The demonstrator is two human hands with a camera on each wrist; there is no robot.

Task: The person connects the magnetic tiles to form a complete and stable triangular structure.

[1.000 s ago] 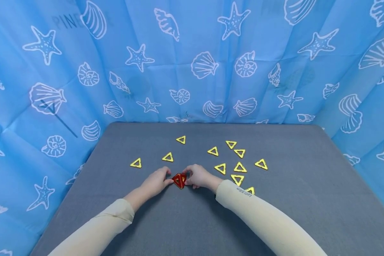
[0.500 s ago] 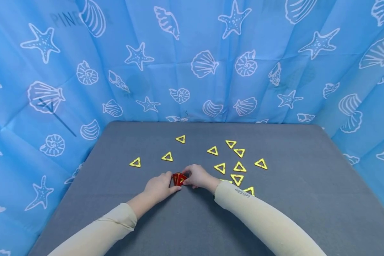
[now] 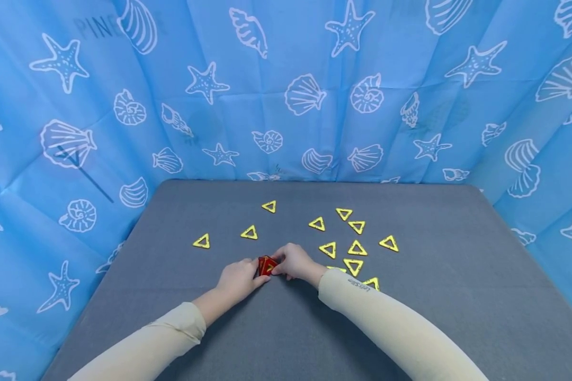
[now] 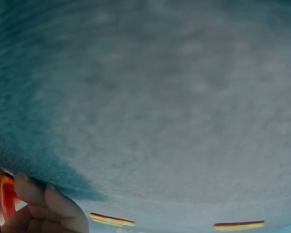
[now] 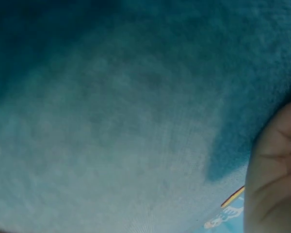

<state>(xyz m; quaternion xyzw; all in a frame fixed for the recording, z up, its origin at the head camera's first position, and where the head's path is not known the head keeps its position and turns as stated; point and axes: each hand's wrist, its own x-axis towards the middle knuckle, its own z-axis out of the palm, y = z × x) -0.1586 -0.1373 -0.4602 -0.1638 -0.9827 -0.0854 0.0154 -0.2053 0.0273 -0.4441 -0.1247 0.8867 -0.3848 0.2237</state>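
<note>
In the head view, a small red pyramid [image 3: 267, 266] built of triangular tiles with openings in their faces stands on the grey table between both hands. The left hand [image 3: 237, 280] grips its left side, thumb across the front and fingers behind. The right hand [image 3: 296, 262] pinches its right edge between thumb and fingers. Curled left fingers show beside a red tile [image 4: 8, 196] at the lower left of the left wrist view. Only part of the right hand [image 5: 276, 170] appears in the right wrist view, and the pyramid is out of sight there.
Several hollow yellow triangle tiles [image 3: 328, 250] lie flat on the table [image 3: 276, 338], most to the right of the hands. A few others, such as one tile [image 3: 202, 241], lie left and behind. The right sleeve [image 3: 386, 312] partly covers some. A blue shell-print curtain [image 3: 276, 106] surrounds the table.
The left hand has moved right and closed in around the pyramid's left side, its thumb now across the front. The pyramid has turned slightly. The right hand keeps its pinch, almost unmoved.
</note>
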